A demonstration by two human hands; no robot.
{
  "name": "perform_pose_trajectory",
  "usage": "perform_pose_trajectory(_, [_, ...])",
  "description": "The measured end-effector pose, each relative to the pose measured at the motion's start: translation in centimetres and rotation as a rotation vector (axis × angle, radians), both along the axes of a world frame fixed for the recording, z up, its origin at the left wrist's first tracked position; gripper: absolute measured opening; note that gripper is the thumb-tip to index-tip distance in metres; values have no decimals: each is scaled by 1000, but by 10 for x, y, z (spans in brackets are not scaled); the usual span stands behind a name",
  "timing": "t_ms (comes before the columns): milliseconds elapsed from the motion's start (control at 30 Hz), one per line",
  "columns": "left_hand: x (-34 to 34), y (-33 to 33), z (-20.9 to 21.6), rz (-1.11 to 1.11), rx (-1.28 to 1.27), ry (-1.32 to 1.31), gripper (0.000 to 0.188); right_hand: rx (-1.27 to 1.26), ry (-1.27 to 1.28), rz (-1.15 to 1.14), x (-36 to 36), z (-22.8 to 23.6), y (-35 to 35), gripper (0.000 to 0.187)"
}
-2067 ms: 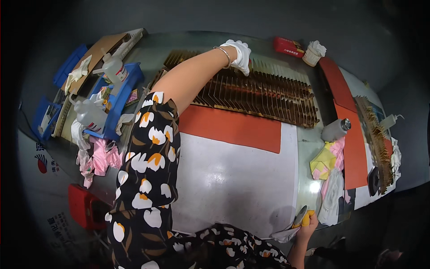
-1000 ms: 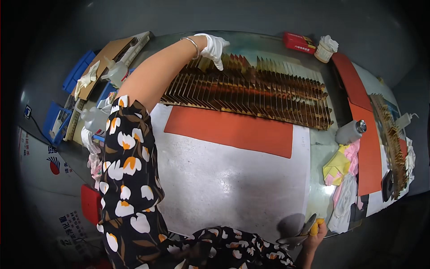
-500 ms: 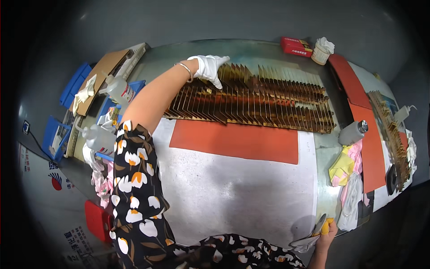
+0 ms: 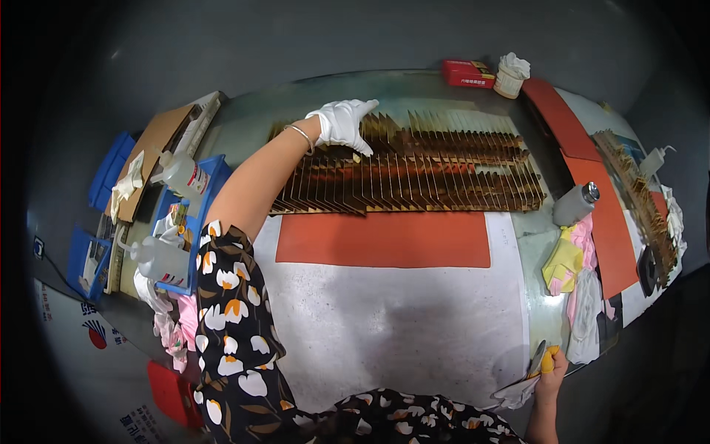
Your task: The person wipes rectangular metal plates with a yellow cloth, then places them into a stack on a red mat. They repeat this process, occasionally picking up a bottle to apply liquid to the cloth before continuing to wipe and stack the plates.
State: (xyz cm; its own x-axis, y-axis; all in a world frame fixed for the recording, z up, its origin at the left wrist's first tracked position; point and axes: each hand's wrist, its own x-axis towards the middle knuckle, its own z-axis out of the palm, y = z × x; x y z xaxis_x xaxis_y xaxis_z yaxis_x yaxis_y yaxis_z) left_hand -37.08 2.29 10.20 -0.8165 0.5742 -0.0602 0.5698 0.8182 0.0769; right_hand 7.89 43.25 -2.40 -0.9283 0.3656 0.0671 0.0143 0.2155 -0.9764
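Note:
My left hand (image 4: 342, 124), in a white glove, reaches over the left part of two rows of thin, brownish-gold metal strips (image 4: 414, 181). Its thumb and fingers are spread apart, at the upper row. Whether a fingertip touches a strip is hard to tell. Close to my body at the lower right, my right hand (image 4: 549, 376) wears yellow finger covers and is closed. A whitish cloth (image 4: 515, 394) and a slim grey tool (image 4: 538, 359) stick out from its grip; the tool's kind is unclear.
Under the strips lies an orange sheet (image 4: 384, 240) on white paper (image 4: 414, 318). Squeeze bottles (image 4: 159, 259) and a blue tray (image 4: 216, 177) stand left. A grey bottle (image 4: 575, 205), crumpled yellow cloth (image 4: 562, 260) and another strip row (image 4: 642, 207) are right. A red box (image 4: 468, 73) sits behind.
The whole view has shifted slightly. My left hand stays over the upper row of strips with its fingers spread. My right hand still grips the cloth and tool.

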Motion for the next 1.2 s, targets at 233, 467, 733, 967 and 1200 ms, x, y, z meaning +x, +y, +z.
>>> perform_pose_trajectory(233, [-7,20,-25,-65,152,44,106,-63,-41,-32,1,1,-3,25])
perform_pose_trajectory(467, [-17,22,-26,-115,125,67,102,-76,-17,-75,-3,0,-6,26])
perform_pose_trajectory(733, [-13,27,-32,-156,177,197,78,-45,-25,-57,0,0,-4,20])
perform_pose_trajectory(967, [-6,23,-26,-161,296,305,77,-92,-26,-47,1,-1,-4,18])
perform_pose_trajectory(1200, [84,11,60,-96,606,490,82,113,-80,-73,-5,9,-9,11])
